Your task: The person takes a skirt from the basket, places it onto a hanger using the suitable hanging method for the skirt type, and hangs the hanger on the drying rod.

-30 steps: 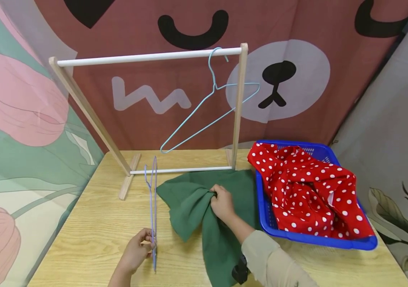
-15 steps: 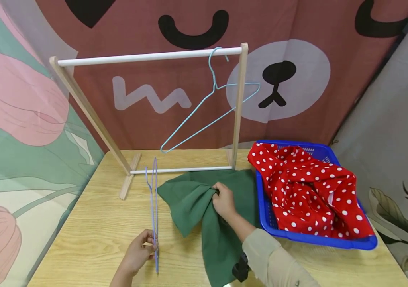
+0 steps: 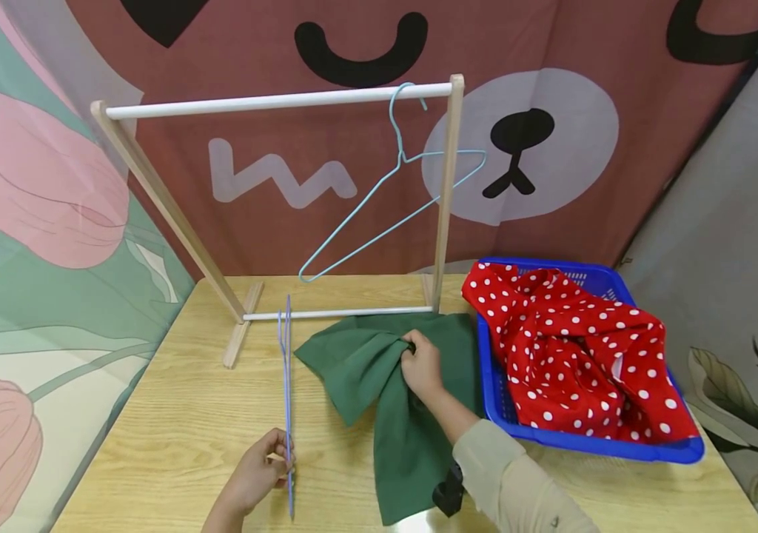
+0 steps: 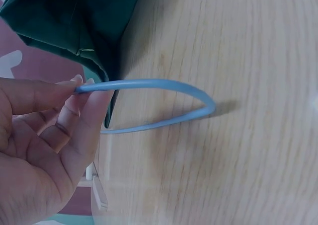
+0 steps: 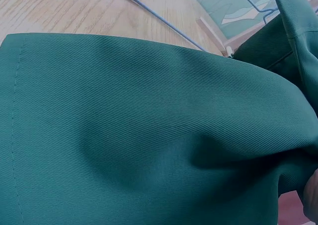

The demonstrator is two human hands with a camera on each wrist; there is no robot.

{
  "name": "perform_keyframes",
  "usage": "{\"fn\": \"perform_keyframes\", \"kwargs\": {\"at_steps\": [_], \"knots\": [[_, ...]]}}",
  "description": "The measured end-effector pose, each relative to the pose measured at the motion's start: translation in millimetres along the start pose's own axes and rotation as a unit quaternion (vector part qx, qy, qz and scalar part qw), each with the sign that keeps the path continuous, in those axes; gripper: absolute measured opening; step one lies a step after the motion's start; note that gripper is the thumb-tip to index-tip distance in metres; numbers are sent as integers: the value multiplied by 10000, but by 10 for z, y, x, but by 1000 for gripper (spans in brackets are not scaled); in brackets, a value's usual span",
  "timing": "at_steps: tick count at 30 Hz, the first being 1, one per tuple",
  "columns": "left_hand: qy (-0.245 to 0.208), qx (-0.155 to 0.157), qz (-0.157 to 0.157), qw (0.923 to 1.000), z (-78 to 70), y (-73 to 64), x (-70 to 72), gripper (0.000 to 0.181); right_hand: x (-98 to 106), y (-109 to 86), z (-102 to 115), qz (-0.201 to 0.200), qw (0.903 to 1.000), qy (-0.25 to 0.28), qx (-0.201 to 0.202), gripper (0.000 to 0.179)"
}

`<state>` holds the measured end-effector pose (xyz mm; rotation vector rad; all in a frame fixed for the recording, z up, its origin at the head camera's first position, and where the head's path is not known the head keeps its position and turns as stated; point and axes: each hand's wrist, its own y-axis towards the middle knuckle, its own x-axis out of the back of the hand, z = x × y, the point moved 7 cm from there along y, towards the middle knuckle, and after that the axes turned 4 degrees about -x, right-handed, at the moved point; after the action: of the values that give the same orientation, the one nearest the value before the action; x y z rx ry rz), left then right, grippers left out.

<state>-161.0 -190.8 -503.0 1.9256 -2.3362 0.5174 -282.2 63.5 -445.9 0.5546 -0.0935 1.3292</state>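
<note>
A thin lilac-blue clothes hanger [image 3: 289, 400] stands nearly edge-on to the head view, its hook pointing to the rack. Thumb and fingers of the left hand [image 3: 255, 470] pinch it near its lower end; the left wrist view shows the rounded corner of the hanger [image 4: 159, 83] sticking out past the fingertips. To its right lies a dark green garment [image 3: 395, 451], bunched in folds where the right hand [image 3: 421, 370] grips it. A broad flap with a stitched hem fills the right wrist view, the garment [image 5: 124, 111] hiding most of that hand.
Behind stands a wooden rack with a white top rail [image 3: 279, 104]; a light blue hanger [image 3: 366, 203] hangs at its right end. A blue basket [image 3: 592, 442] on the right holds red polka-dot cloth [image 3: 572, 355]. A black strap [image 3: 448, 488] is by the right sleeve.
The lilac-blue hanger has turned more edge-on in the left hand. The right hand has shifted slightly right and away with the gripped fabric, and the garment's lower end has drawn up a little.
</note>
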Motion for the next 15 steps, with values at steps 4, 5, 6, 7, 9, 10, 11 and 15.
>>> {"fn": "perform_keyframes", "kwargs": {"at_steps": [4,5,6,7,9,10,11,15], "knots": [[72,59,34,10000,-6,9,-1,12,-20,-2,-3,107,9999,-111,23,21],[97,65,34,9999,-8,16,-3,13,-41,-8,-6,213,9995,-207,60,21],[80,59,24,9999,-10,23,-4,13,-70,-19,-4,361,9988,-325,113,21],[66,47,5,10000,-10,30,-3,13,-108,-37,-3,563,9970,-502,174,21],[49,22,-44,10000,-7,47,2,14,-206,-94,4,1071,9895,-908,343,21],[30,7,-81,10000,-3,55,7,15,-262,-131,2,1350,9835,-1123,441,20],[4,-7,-113,9999,4,64,13,15,-318,-170,4,1606,9763,-1328,582,20],[-78,18,-170,9998,31,89,31,14,-486,-318,17,2175,9487,-2023,1086,17]]}}
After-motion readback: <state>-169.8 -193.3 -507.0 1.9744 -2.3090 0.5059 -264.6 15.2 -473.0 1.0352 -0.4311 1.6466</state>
